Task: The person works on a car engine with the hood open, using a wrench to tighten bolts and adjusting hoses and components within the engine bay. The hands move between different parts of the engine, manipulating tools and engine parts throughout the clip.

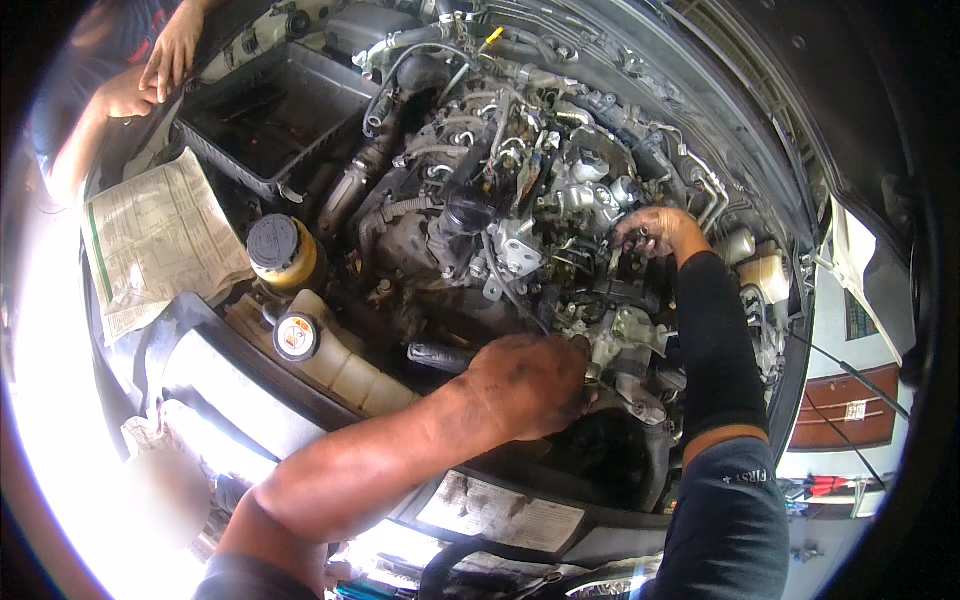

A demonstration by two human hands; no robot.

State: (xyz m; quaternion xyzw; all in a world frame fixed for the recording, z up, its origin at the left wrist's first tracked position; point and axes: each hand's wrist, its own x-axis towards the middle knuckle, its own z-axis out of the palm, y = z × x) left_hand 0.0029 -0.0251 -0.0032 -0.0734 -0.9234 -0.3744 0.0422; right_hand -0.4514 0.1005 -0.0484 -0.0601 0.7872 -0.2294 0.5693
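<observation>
Low in the engine bay, my left hand (525,385) is closed beside a pale fitting (610,340) and a dark hose elbow (632,375); whatever its fingers grip is hidden behind the hand. Higher on the right, my right hand (655,233) has curled fingers down among small metal lines and fittings, just below silver cylindrical housings (590,170); what they hold is too small to make out. The engine (470,210) fills the middle, with a metal bracket (520,255) between my two hands.
A co-worker's hands (145,85) rest at the upper left. Nearby are a black open box (270,120), newspaper (150,240), a yellow reservoir (290,265) and a translucent tank (355,375). The raised hood (860,150) arches at the right, above the front body edge (230,375).
</observation>
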